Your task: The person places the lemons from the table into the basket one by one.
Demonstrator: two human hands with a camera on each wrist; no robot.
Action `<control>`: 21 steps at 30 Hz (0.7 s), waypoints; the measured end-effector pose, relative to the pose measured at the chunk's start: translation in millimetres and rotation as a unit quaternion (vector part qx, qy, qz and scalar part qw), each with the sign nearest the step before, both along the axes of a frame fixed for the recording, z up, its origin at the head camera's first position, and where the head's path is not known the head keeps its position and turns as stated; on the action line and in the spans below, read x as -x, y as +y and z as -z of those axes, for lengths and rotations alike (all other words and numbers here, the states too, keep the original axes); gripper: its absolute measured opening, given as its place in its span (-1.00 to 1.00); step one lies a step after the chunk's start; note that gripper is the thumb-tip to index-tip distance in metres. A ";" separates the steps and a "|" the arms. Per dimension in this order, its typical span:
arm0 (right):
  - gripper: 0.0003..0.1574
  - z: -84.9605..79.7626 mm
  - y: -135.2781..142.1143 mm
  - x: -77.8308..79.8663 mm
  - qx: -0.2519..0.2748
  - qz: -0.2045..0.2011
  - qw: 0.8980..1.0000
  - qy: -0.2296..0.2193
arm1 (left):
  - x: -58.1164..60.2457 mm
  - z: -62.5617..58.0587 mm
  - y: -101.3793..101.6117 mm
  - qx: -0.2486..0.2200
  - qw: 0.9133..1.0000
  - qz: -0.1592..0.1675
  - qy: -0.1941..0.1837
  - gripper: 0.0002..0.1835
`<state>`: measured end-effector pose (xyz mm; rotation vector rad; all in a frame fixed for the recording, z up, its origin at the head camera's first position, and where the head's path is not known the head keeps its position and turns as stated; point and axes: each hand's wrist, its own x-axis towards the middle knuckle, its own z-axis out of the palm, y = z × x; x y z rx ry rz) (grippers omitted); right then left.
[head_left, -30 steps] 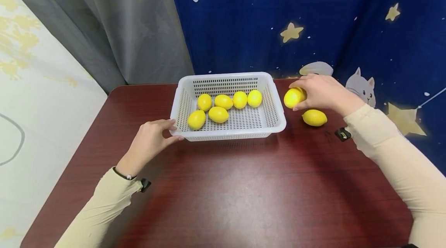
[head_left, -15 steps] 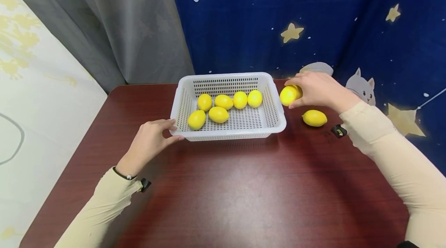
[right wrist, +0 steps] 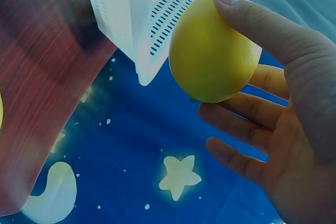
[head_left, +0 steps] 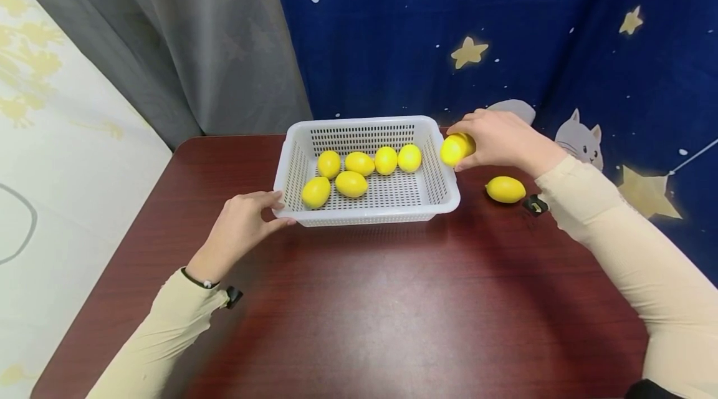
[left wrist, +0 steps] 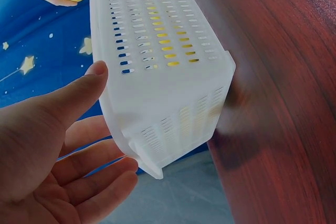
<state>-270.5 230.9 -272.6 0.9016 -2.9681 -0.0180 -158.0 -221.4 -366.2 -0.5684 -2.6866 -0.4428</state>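
A yellow lemon is held between the thumb and fingers of my right hand, raised beside the basket's right rim. The right wrist view shows that lemon up close, the thumb on one side and the fingers on the other. My left hand holds the near left corner of a white perforated plastic basket, thumb at the front and fingers at the left side. In the left wrist view the thumb and fingertips of the left hand touch the basket's rim. Several lemons lie inside, mostly toward the left and back.
One more lemon lies on the dark red wooden table, right of the basket. Behind the table hang a grey curtain and a blue curtain with stars. A pale patterned cloth is at the left.
My right hand has moved left and slightly up with its lemon, from over the table to the basket's right rim. The left hand and basket have stayed in place.
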 end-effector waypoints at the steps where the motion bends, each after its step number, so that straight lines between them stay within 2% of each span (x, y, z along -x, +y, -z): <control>1: -0.16 -0.5 -0.4 0.0 0.001 -0.001 1.000 0.000 | 0.0 -0.2 0.2 0.000 1.000 0.000 0.000 -0.34; 21: -0.22 -9.1 -17.1 3.5 0.005 -0.015 1.000 -0.008 | 0.5 1.5 -0.2 -0.001 1.000 0.005 0.013 -0.36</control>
